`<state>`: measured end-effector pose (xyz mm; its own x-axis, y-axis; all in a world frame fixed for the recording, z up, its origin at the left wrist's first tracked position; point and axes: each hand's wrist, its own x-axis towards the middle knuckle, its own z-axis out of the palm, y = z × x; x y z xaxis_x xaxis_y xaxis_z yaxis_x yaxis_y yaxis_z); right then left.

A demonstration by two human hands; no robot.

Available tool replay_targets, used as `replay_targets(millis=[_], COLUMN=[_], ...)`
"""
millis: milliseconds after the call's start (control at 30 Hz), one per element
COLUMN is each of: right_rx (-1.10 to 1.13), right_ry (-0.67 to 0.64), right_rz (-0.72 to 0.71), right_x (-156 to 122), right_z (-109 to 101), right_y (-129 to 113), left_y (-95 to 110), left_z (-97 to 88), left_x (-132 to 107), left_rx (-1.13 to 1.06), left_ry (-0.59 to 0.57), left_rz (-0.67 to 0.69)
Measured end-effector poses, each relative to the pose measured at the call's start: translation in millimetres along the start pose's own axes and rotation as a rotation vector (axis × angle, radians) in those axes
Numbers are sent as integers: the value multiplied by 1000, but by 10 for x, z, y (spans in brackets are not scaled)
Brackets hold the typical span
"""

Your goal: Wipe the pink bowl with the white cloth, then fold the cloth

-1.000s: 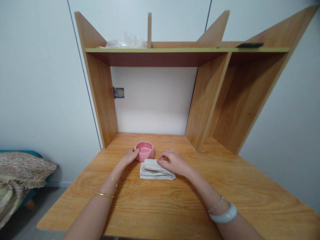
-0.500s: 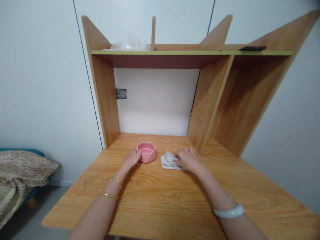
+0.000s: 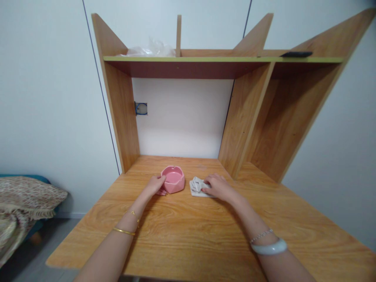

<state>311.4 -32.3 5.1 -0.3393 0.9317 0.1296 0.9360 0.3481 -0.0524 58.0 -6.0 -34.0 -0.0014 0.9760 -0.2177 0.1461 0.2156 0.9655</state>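
Note:
A pink, angular ashtray (image 3: 174,187) with a round hollow sits on the wooden desk. My left hand (image 3: 155,185) is at its left side, thumb at the rim and fingers low against the outer wall, partly hidden. To the right of the ashtray lies a folded light grey cloth (image 3: 196,188), its upper layer bunched up. My right hand (image 3: 217,187) reaches over the cloth's right part, with fingers curled and gripping the fabric. A small gap of desk separates ashtray and cloth.
A wooden shelf unit (image 3: 185,59) rises from the back of the desk (image 3: 176,239), with upright dividers. On it lie a clear plastic bag (image 3: 151,49) and a flat black object (image 3: 296,54). An open wall socket box (image 3: 141,109) shows wires. A patterned blanket (image 3: 26,199) hangs at the left.
The ashtray has turned slightly under my left hand, and the fingers there show more spread. My right hand's grip on the cloth has shifted a little. The view has moved slightly.

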Motion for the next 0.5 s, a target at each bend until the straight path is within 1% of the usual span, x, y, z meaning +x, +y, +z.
replay_targets(millis=[100, 233, 367, 500], right_rx=[-35, -75, -53, 9], right_ry=[12, 35, 61, 116], right_rz=[-14, 6, 65, 143], right_x=[-1, -8, -14, 0], right_z=[-4, 1, 1, -14], right_y=[-21, -43, -47, -41], left_y=[30, 48, 62, 74], left_z=[23, 67, 85, 82], left_x=[-65, -134, -180, -207], left_rx=[-29, -83, -117, -101], left_ry=[-38, -103, -163, -220], left_rz=[-7, 8, 26, 32])
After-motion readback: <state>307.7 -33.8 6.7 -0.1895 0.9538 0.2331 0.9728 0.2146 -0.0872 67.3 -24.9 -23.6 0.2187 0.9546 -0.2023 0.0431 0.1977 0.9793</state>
